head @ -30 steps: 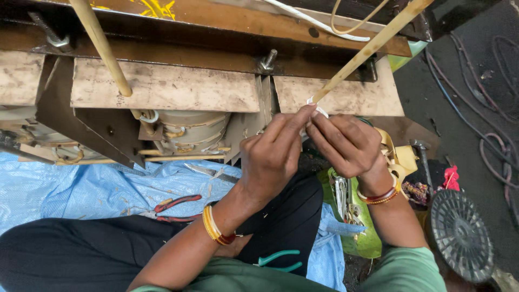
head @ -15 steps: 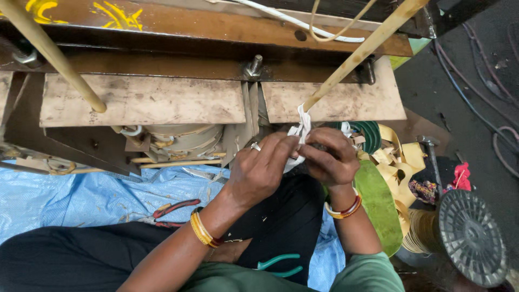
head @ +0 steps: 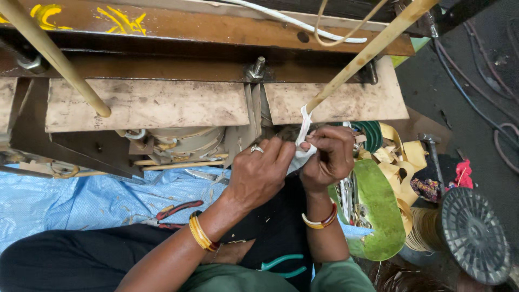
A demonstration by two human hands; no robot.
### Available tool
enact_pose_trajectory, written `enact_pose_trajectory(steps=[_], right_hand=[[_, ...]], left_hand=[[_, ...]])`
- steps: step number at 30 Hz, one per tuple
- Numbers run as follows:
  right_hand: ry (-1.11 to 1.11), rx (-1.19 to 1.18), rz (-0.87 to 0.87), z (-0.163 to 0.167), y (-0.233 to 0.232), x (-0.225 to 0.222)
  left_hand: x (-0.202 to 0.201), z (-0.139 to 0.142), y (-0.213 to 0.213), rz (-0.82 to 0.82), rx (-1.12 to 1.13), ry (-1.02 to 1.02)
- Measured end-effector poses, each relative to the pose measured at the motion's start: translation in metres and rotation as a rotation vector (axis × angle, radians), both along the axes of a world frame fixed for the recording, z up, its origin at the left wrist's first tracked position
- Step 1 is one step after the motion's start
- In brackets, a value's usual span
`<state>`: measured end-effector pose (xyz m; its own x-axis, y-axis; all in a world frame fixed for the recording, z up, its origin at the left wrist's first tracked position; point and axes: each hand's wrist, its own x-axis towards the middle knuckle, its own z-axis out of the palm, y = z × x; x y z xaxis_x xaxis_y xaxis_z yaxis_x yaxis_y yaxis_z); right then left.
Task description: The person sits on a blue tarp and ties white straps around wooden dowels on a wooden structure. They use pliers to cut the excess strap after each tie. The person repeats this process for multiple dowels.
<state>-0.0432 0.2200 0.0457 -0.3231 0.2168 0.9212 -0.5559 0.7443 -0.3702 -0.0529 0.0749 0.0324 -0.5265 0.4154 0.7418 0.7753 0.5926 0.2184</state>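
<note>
**Both hands pinching white tape at the foot of a wrapped lead**

Person is seated on the floor against a rusty steel frame (head: pixel 162 32). Two pale insulating boards (head: pixel 146 103) hang along the frame's lower edge, with a bolt (head: pixel 257 67) sitting above the gap between them.

Left hand (head: pixel 258 176): fingers curled, tips closed on a strip of white tape (head: pixel 303 135). A ring shows on one finger; yellow bangles (head: pixel 200 233) on the wrist.

Right hand (head: pixel 327 157): also clenched, fingertips pressed onto the same tape just beside the left hand's. The two hands touch at the fingertips. A red and white bangle (head: pixel 320 220) is on this wrist.

The tape runs upward from the pinch to the lower end of a tan wrapped rod (head: pixel 367 54), which slants toward the frame's upper right corner. The tape sits in front of the right-hand board, near its lower left corner. A second tan rod (head: pixel 54 54) slants up toward the frame's upper left corner, well apart from the hands.

Surroundings: blue tarpaulin (head: pixel 70 200) on the floor at left, with red-handled pliers (head: pixel 175 209) lying on it. Teal-handled pliers (head: pixel 284 265) rest in the person's lap. To the right of the forearm lie a green tray (head: pixel 378 216) and loose yellow strips (head: pixel 403 157); a black spool (head: pixel 473 235) stands near the lower right
</note>
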Motion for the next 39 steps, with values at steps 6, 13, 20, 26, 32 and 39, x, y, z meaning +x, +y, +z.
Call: enact_pose_trajectory(steps=[6, 13, 20, 26, 32, 39], right_hand=[[0.113, -0.040, -0.248, 0.039, -0.018, -0.025], [0.078, -0.398, 0.054, 0.044, -0.024, -0.032], [-0.050, 0.372, 0.085, 0.006, 0.021, 0.043], [-0.958, 0.592, 0.348, -0.095, 0.028, 0.157], [-1.319, 1.086, 0.354, -0.169, 0.023, 0.235], [-1.564, 0.499, 0.243, -0.165, 0.069, 0.202]], left_hand=[[-0.007, -0.018, -0.006, 0.046, -0.128, 0.077], [-0.015, -0.026, -0.008, 0.115, -0.267, 0.256], [0.001, -0.006, -0.009, -0.021, 0.019, -0.139], [0.023, 0.026, 0.022, -0.231, 0.778, -0.642], [0.010, 0.026, 0.055, -0.306, 1.122, -1.133], [0.015, 0.013, 0.043, -0.366, 1.081, -0.717]])
